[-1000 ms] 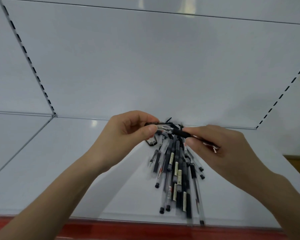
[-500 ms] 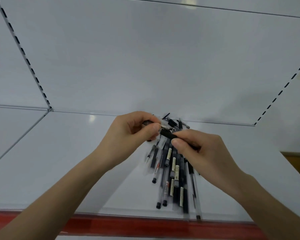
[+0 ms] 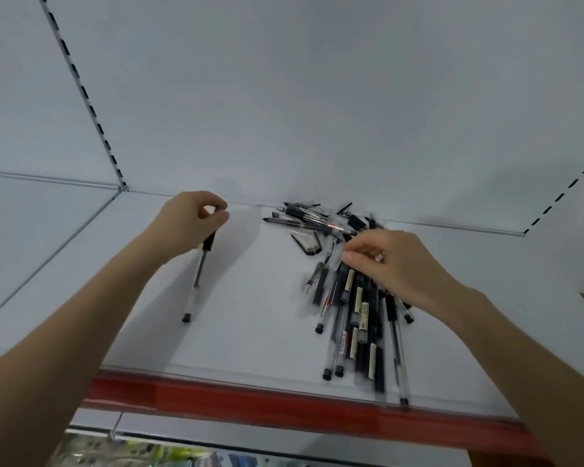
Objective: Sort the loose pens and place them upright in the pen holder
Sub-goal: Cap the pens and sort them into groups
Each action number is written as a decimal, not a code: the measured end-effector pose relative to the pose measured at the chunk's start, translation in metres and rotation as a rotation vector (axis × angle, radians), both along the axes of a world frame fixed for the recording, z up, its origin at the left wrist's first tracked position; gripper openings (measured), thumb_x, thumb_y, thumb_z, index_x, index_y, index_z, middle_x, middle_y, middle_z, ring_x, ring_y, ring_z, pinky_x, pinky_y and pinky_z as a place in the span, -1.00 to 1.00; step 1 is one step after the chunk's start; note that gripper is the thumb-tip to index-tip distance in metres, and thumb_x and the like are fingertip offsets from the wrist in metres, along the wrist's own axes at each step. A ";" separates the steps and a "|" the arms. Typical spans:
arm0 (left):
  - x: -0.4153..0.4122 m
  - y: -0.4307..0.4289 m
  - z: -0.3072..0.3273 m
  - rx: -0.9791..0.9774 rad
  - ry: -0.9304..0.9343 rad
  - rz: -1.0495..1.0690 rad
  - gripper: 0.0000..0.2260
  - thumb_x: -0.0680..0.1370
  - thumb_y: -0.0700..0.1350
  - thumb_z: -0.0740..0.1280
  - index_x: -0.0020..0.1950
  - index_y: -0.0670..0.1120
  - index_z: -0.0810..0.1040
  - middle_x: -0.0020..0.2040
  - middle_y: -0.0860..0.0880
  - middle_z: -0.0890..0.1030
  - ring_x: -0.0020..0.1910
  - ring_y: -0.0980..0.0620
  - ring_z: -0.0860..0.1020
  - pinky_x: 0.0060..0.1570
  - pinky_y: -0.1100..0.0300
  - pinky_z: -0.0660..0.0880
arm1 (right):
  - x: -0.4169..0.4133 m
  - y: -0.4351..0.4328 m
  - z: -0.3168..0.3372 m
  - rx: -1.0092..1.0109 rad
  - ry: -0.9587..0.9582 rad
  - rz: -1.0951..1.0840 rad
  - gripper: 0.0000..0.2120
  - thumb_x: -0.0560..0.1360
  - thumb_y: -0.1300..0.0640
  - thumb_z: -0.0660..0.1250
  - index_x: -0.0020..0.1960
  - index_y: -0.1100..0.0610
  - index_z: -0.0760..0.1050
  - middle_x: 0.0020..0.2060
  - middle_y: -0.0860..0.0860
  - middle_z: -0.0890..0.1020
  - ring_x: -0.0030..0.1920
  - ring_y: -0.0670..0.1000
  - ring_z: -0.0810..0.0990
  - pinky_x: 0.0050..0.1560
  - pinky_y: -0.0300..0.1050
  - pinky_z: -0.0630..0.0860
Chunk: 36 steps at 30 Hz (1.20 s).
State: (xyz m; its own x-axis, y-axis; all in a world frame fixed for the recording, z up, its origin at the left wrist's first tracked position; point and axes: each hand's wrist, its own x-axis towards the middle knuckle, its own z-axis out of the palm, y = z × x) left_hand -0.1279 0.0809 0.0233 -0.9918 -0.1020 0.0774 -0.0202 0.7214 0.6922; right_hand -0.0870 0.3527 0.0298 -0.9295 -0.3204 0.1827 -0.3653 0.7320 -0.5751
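Here the left hand [image 3: 191, 219], fingers curled, covers the top of one pen [image 3: 198, 281] near the shelf's [image 3: 250, 325] back edge. The right hand [image 3: 398, 264], half-curled, digs in the pile [image 3: 358, 298] reaching the front edge. Whether either grips, I cannot tell. Better to lift one pen only.

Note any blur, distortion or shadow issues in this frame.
Head view: the pen pile smears with motion blur at its near end; the wide-angle lens slants the shelf edges; a soft shadow lies beside the left hand.
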 end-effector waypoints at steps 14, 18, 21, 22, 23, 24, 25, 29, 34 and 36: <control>0.020 0.002 -0.023 -0.311 0.181 0.021 -0.71 0.53 -0.05 0.28 0.20 -0.15 0.51 0.06 -0.18 0.54 0.03 -0.16 0.52 0.03 0.07 0.39 | -0.018 -0.008 -0.008 0.352 0.012 0.255 -0.71 0.48 0.04 0.32 0.20 0.03 0.52 0.16 -0.04 0.48 0.22 -0.05 0.39 0.24 -0.15 0.30; 0.035 0.029 -0.020 -0.216 0.240 -0.121 -0.79 0.51 -0.08 0.31 0.08 -0.14 0.58 -0.07 -0.10 0.59 -0.09 -0.06 0.56 0.00 0.16 0.39 | -0.022 -0.008 -0.004 0.351 -0.038 0.268 -0.72 0.47 0.07 0.35 0.17 0.07 0.52 0.09 -0.08 0.47 0.17 -0.09 0.40 0.17 -0.26 0.28; 0.043 0.047 -0.020 -0.176 0.222 -0.215 -0.81 0.51 -0.08 0.31 0.06 -0.14 0.59 -0.08 -0.09 0.60 -0.11 -0.04 0.56 0.00 0.14 0.44 | -0.020 -0.006 -0.004 0.299 -0.058 0.254 -0.75 0.46 0.08 0.36 0.13 0.08 0.53 -0.03 -0.17 0.41 0.06 -0.17 0.38 0.08 -0.33 0.26; 0.044 0.051 -0.020 -0.170 0.215 -0.240 -0.81 0.51 -0.08 0.31 0.06 -0.13 0.59 -0.07 -0.09 0.60 -0.11 -0.04 0.56 0.01 0.11 0.46 | -0.020 -0.005 -0.005 0.295 -0.056 0.249 -0.76 0.46 0.09 0.35 0.12 0.08 0.53 -0.04 -0.17 0.41 0.05 -0.17 0.38 0.07 -0.32 0.27; 0.046 0.055 -0.020 -0.167 0.208 -0.264 -0.81 0.51 -0.08 0.30 0.05 -0.13 0.59 -0.08 -0.09 0.60 -0.11 -0.03 0.56 0.00 0.09 0.47 | -0.019 -0.004 -0.005 0.290 -0.055 0.242 -0.77 0.47 0.10 0.34 0.11 0.09 0.53 -0.04 -0.15 0.43 0.04 -0.15 0.39 0.07 -0.31 0.28; 0.047 0.058 -0.020 -0.166 0.206 -0.284 -0.81 0.51 -0.07 0.30 0.05 -0.12 0.58 -0.08 -0.08 0.61 -0.12 -0.03 0.56 -0.01 0.10 0.47 | -0.018 -0.002 -0.005 0.280 -0.049 0.238 -0.79 0.48 0.12 0.33 0.10 0.11 0.54 -0.04 -0.12 0.45 0.04 -0.13 0.41 0.08 -0.30 0.30; 0.048 0.061 -0.020 -0.164 0.207 -0.302 -0.81 0.51 -0.07 0.30 0.05 -0.12 0.59 -0.09 -0.08 0.61 -0.12 -0.02 0.55 -0.03 0.12 0.46 | -0.017 0.001 -0.004 0.270 -0.042 0.231 -0.80 0.48 0.13 0.32 0.09 0.13 0.54 -0.03 -0.10 0.46 0.04 -0.10 0.43 0.09 -0.30 0.31; 0.048 0.073 -0.020 -0.156 0.186 -0.347 -0.81 0.51 -0.07 0.31 0.05 -0.12 0.58 -0.10 -0.04 0.59 -0.14 0.02 0.51 -0.07 0.20 0.41 | -0.013 0.013 -0.004 0.256 -0.001 0.184 -0.83 0.50 0.18 0.30 0.07 0.16 0.56 0.01 0.00 0.55 0.06 -0.05 0.47 0.07 -0.33 0.30; 0.031 0.093 -0.020 -0.273 0.090 -0.332 -0.76 0.50 0.06 0.29 -0.07 -0.10 0.59 -0.21 0.00 0.53 -0.14 -0.04 0.52 -0.09 0.11 0.48 | -0.008 0.024 -0.006 0.233 0.040 0.127 -0.84 0.50 0.21 0.30 0.06 0.18 0.57 0.04 0.03 0.59 0.04 -0.08 0.49 0.03 -0.43 0.30; 0.023 0.103 -0.019 -0.360 0.032 -0.311 -0.70 0.48 0.14 0.30 -0.10 -0.10 0.57 -0.18 -0.02 0.55 -0.11 -0.07 0.54 -0.13 0.13 0.47 | -0.006 0.028 -0.007 0.223 0.065 0.105 -0.84 0.51 0.20 0.29 0.06 0.17 0.58 0.02 0.00 0.59 -0.01 -0.15 0.45 -0.02 -0.53 0.27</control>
State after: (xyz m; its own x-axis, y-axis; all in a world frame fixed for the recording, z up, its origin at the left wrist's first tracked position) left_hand -0.1050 0.1836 0.0047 -0.9675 0.2383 0.0844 0.2521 0.8840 0.3936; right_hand -0.0927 0.3803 0.0229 -0.8777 -0.4536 0.1547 -0.4768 0.7940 -0.3771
